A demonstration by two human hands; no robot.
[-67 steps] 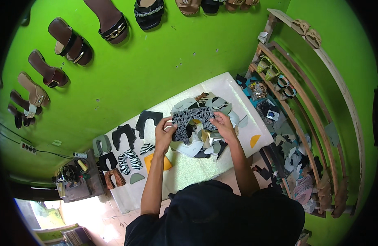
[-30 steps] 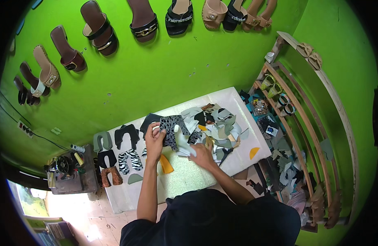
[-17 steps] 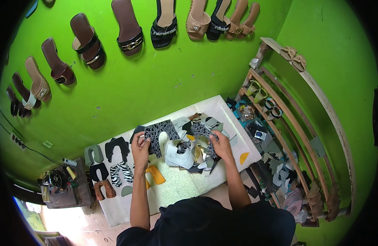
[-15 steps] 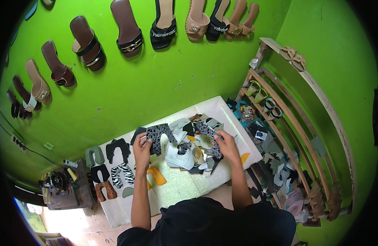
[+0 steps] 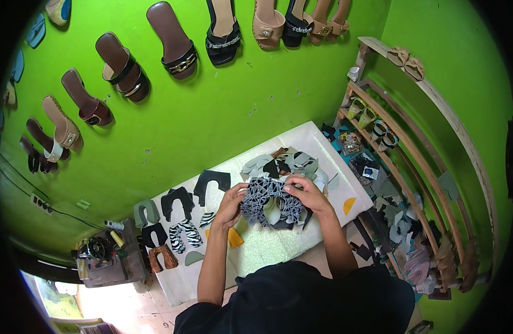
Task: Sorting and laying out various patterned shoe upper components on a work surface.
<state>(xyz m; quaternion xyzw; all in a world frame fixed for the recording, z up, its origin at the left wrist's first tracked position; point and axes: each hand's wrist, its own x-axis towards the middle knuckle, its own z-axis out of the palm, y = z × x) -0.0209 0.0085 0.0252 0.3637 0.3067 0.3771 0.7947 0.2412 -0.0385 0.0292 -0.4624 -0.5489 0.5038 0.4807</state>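
Above the white table (image 5: 256, 253) my two hands hold a grey-and-black geometric-patterned shoe upper piece (image 5: 261, 195) by its top edge. Its shape is an arch with an opening at the lower middle; whether one or two layers are there I cannot tell. My left hand (image 5: 229, 207) pinches the left side, my right hand (image 5: 308, 195) the upper right. Behind and below lies a heap of scrap cuttings (image 5: 290, 161), grey, black and white, partly hidden by the piece. A black arch-shaped piece (image 5: 213, 182) lies flat to the left of the heap.
More arch-shaped pieces sit in rows at the left: green (image 5: 146, 212), black (image 5: 177, 203), zebra-striped (image 5: 185, 236), leopard-print (image 5: 163, 258). A yellow half-round scrap (image 5: 350, 205) lies at right. Wooden racks (image 5: 406, 119) flank the table; sandals (image 5: 178, 58) hang on the green wall.
My hands have come together from apart, bringing the patterned material from both sides into one place over the table. The black arch piece at left is now uncovered. The view has shifted slightly.
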